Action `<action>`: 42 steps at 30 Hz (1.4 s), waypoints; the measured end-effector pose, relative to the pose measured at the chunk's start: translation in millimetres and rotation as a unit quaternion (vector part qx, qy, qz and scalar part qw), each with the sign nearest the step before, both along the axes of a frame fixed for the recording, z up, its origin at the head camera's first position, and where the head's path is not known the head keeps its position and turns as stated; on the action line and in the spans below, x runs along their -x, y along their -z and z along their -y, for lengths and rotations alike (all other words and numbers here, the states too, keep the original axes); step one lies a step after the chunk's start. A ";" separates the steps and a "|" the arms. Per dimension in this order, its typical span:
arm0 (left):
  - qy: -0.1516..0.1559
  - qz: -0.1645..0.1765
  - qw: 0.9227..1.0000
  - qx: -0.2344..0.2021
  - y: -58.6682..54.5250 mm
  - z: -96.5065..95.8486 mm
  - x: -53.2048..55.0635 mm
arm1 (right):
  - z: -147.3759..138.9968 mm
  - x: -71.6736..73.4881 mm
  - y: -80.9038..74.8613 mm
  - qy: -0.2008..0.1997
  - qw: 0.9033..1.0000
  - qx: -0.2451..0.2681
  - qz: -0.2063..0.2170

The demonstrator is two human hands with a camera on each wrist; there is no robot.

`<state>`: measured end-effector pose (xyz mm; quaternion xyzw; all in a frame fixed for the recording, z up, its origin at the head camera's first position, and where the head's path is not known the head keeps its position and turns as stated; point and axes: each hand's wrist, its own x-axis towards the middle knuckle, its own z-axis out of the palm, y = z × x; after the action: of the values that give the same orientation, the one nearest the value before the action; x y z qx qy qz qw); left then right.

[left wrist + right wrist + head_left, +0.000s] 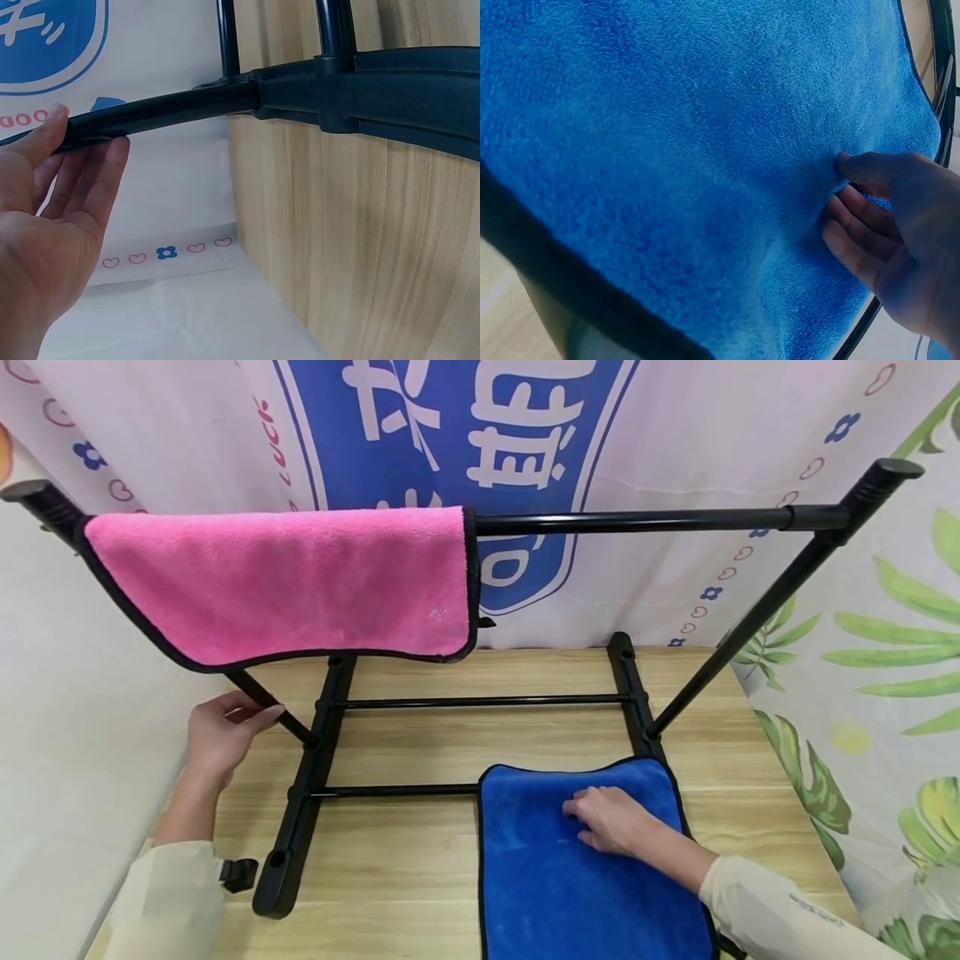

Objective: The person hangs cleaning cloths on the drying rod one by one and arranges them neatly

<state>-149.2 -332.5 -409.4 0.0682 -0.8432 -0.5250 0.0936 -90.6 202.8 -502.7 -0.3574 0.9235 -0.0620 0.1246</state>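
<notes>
A black-edged blue plush towel (pixel 555 902) is lying over a black tubular rack's base (pixel 291 843), lower right; the right hand (pixel 611 821) is touching it, perhaps pinching, I cannot tell. Centre-left, the left hand (pixel 216 739) is gripping a slanted tube (pixel 296 727). Straightening seems under way, probably calling for levelled edges next.

"What does the left sleeve (pixel 168 893) look like?"
"It's pale and creamy, smooth in some spots and a bit wrinkly in others. It stops short, so the left hand (pixel 219 742) is bare."
"And that little black thing (pixel 238 875)?"
"It's blocky, and it sticks out on the right side of that sleeve, near its far end."
"Does the right sleeve (pixel 765 902) match?"
"Yes, it's creamy too. Its end is gathered and puffy, and the right hand (pixel 611 821) is bare."
"Any letters on it?"
"There's a small line of grey marks (pixel 816 910), too tiny to read."
</notes>
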 end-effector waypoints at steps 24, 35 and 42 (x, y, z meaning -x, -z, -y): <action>0.018 -0.017 1.000 0.006 1.9 0.8 0.6 | 9.0 9.3 -11.7 0.018 0.997 -0.012 0.079; 0.022 -0.008 1.000 0.011 0.6 2.4 -0.1 | 11.0 18.9 -25.1 0.008 0.996 0.008 0.090; 0.022 -0.009 1.000 0.011 -0.1 2.2 -0.6 | 9.4 26.8 -35.9 0.024 0.996 0.027 0.082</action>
<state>-148.6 -334.7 -409.2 0.0442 -0.8491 -0.5186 0.0904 -117.4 193.4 -466.9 -0.3319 0.9166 -0.1186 0.1884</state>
